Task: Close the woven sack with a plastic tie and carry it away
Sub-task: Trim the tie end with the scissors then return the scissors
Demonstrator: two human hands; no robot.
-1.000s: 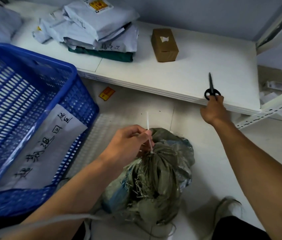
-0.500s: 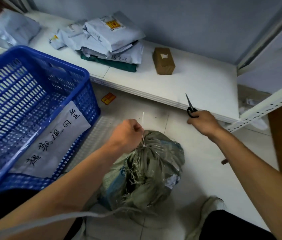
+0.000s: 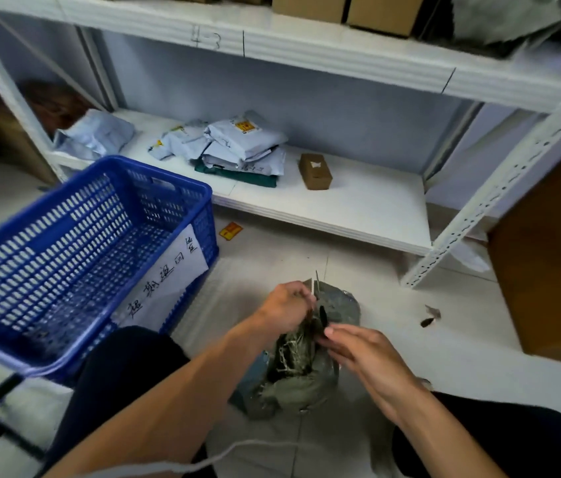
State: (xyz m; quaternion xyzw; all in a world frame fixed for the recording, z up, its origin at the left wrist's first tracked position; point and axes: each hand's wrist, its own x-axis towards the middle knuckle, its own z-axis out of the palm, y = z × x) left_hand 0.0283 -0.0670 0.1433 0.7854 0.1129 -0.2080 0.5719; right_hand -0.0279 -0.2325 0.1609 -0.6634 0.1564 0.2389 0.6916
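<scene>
Woven sack sits on the floor, just right of the blue basket and in front of the low shelf. Neck is gathered and frayed; strands stick out.

Risks, as I judge them:
- Scissors are at the neck, blade tips pointing up beside the plastic tie. The aim looks like trimming the tie's tail. A cut too low, at the lock, would free the neck and the sack would open when lifted.
- Left fingers sit right beside the blades; a hasty snip could nick them.
- Loose fraying may catch in the blades or hide the tie's lock.
- Whether the tie is fully cinched cannot be told; if slack, it could slip off when carried.

Hands:
- Left hand reaches in over the sack's top, wrist bent down, fingers pinched narrow on the tie's upright tail.
- Right hand comes in from the far side of the sack, palm turned inward, fingers closed around the scissors' dark handles; how far the blades are parted is too blurred to tell.

Carrying not yet begun.
</scene>
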